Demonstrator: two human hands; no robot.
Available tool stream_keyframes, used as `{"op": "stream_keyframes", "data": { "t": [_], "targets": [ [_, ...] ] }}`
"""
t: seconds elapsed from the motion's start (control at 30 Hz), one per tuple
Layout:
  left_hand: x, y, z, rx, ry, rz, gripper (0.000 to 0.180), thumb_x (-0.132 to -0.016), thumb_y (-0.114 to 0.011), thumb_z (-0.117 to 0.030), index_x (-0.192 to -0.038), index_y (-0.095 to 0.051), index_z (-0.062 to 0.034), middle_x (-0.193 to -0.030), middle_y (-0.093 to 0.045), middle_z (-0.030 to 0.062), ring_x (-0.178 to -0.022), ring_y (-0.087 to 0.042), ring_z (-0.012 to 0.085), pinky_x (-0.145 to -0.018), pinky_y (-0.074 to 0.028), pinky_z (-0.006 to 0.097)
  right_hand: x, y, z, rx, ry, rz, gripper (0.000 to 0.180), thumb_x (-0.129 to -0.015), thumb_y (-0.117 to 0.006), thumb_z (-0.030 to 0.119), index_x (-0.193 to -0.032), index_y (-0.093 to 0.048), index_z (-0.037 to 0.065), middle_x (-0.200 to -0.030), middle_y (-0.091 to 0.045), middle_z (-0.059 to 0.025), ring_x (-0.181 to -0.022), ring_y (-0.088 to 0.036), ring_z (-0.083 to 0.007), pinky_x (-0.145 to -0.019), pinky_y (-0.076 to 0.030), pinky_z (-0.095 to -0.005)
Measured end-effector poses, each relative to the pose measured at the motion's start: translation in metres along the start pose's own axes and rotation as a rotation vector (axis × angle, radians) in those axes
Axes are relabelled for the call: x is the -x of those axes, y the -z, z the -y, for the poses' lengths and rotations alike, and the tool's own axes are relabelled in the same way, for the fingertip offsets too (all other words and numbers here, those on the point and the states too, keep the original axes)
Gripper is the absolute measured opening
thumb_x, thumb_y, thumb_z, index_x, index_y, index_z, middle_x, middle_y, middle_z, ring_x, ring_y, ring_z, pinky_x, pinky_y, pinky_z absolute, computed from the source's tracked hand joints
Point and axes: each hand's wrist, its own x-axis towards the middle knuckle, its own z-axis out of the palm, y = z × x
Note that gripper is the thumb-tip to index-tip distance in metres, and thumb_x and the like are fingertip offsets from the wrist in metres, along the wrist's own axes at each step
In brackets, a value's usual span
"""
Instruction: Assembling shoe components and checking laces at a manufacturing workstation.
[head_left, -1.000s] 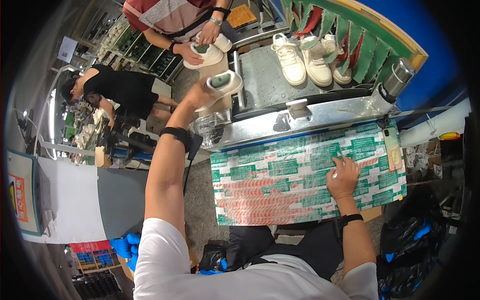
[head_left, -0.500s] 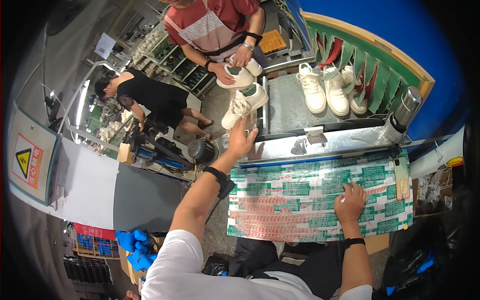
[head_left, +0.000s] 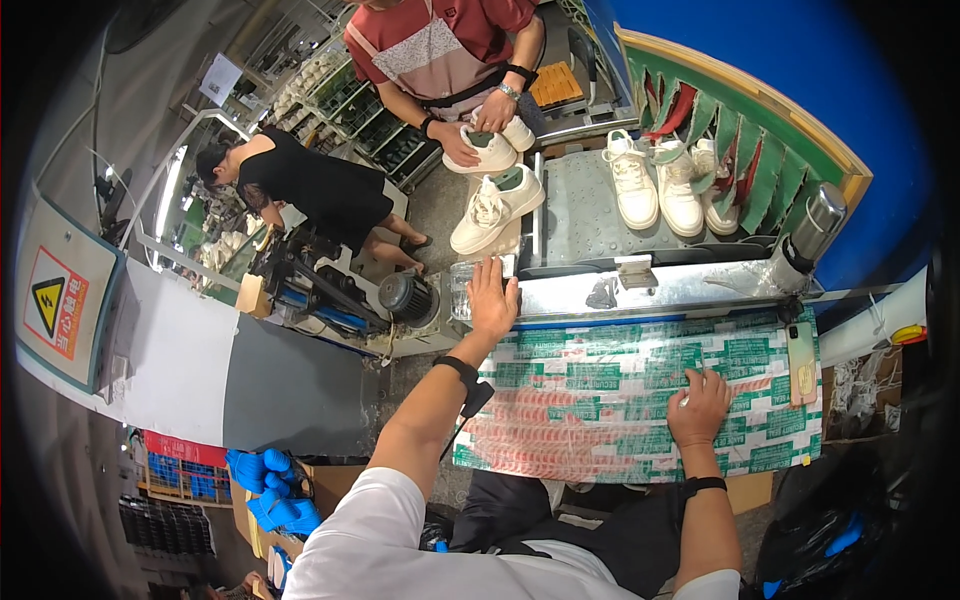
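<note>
The white lace-up shoe sits at the left end of the conveyor, toe angled toward the wearer, its lining dark green and its sole off-white. Just short of it, the wearer's left hand is flat and empty, fingers stretched toward the shoe, over the conveyor's near-left corner. The right hand is on the board in front of the conveyor, fingers loosely bent; a small pale spot shows by them, and from here I can't tell whether it grips anything.

That board is covered with green-and-white tape carrying repeated lettering, reddish print showing through. Well left of the conveyor, a warning sign has a yellow triangle with a bolt above characters on orange.

Three more white shoes stand on the conveyor, the rightmost partly behind green and red strips hanging at its right. A phone lies in front of that end. Beyond the conveyor's left end, a co-worker's hands hold another pair.
</note>
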Motion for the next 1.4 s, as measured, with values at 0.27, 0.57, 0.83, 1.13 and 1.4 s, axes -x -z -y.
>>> {"op": "stream_keyframes", "data": {
  "t": [0.27,0.57,0.83,1.13,1.4],
  "targets": [
    [-0.043,0.02,-0.069,0.038,-0.204,-0.002,0.061,-0.093,-0.078,-0.024,-0.146,-0.06,0.001,-0.147,-0.065,0.0267,-0.14,-0.057,0.0452,-0.119,-0.038,0.059,0.006,0.006,-0.01,0.002,-0.043,0.007,0.038,-0.082,-0.07,0.01,-0.12,-0.072,0.007,-0.122,-0.063,-0.0181,-0.117,-0.06,-0.0406,-0.107,-0.046,-0.0564],
    [-0.18,-0.057,-0.196,0.419,0.037,0.217,0.07,-0.096,-0.083,-0.033,-0.148,-0.059,0.0076,-0.153,-0.062,0.03,-0.142,-0.06,0.0387,-0.119,-0.045,0.047,-0.001,-0.005,-0.004,-0.02,-0.019,0.045,0.041,-0.084,-0.071,0.013,-0.124,-0.073,0.005,-0.124,-0.064,-0.0192,-0.116,-0.061,-0.0395,-0.105,-0.047,-0.0557],
    [-0.247,-0.14,-0.264,0.813,0.23,0.396,0.075,-0.093,-0.089,-0.026,-0.146,-0.05,0.0097,-0.135,-0.072,0.0229,-0.112,-0.076,0.0308,-0.099,-0.06,0.04,-0.002,0.005,-0.01,0.033,-0.029,0.079,0.042,-0.084,-0.071,0.014,-0.125,-0.073,0.006,-0.123,-0.064,-0.019,-0.112,-0.063,-0.0388,-0.102,-0.047,-0.054],
    [-0.229,-0.091,-0.243,0.979,0.379,0.407,0.046,-0.092,-0.088,-0.022,-0.125,-0.067,0.0016,-0.102,-0.08,0.011,-0.077,-0.077,0.0213,-0.069,-0.062,0.035,0.0,0.001,-0.008,-0.001,-0.031,0.096,0.042,-0.084,-0.072,0.013,-0.126,-0.073,0.006,-0.124,-0.064,-0.02,-0.113,-0.062,-0.0397,-0.102,-0.047,-0.056],
    [-0.095,0.039,-0.157,1.153,0.24,0.473,0.047,-0.099,-0.078,-0.021,-0.14,-0.067,-0.0009,-0.12,-0.078,0.0081,-0.104,-0.075,0.0169,-0.09,-0.06,0.034,0.001,0.0,-0.005,0.009,-0.031,0.051,0.039,-0.084,-0.07,0.014,-0.123,-0.074,0.008,-0.124,-0.065,-0.0183,-0.115,-0.062,-0.0394,-0.104,-0.048,-0.0561]
  ]
}}
